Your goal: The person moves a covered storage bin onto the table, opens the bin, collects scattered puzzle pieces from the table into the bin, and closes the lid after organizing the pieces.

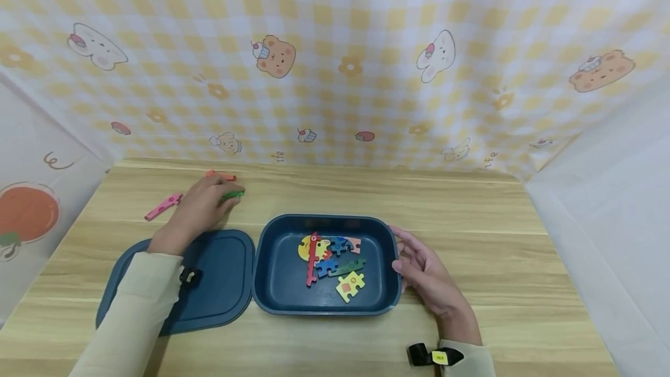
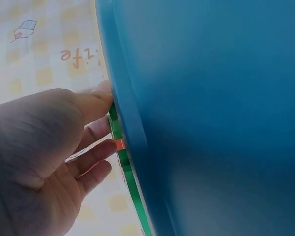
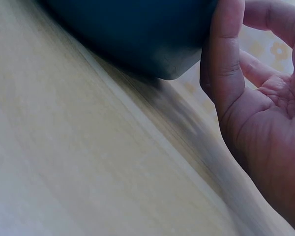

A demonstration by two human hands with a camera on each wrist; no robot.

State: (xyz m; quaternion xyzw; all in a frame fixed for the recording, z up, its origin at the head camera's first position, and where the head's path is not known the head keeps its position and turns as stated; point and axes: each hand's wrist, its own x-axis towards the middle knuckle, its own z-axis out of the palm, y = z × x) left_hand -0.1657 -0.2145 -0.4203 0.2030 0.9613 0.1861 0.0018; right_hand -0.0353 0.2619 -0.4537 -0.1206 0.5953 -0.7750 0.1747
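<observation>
My left hand [image 1: 201, 205] is at the back left of the table, its thumb and fingertips pinching a green puzzle piece [image 1: 232, 195]. In the left wrist view the thumb and fingers meet the green piece [image 2: 133, 189], partly hidden behind the large blue lid [image 2: 221, 118]. On the right, my right hand [image 1: 426, 275] grips the end wall of a dark blue plastic box [image 1: 327, 311], thumb over the rim. Inside the box lie several puzzle pieces: a long red one [image 1: 312, 260], a dark green one [image 1: 348, 267], a yellow one [image 1: 350, 286] and some blue ones.
A pink piece [image 1: 163, 207] lies left of my left hand, and an orange piece [image 1: 222, 175] just behind it. The box's flat blue lid [image 1: 220, 284] lies beside the box under my left forearm. A checked cloth [image 1: 335, 92] hangs along the table's back edge.
</observation>
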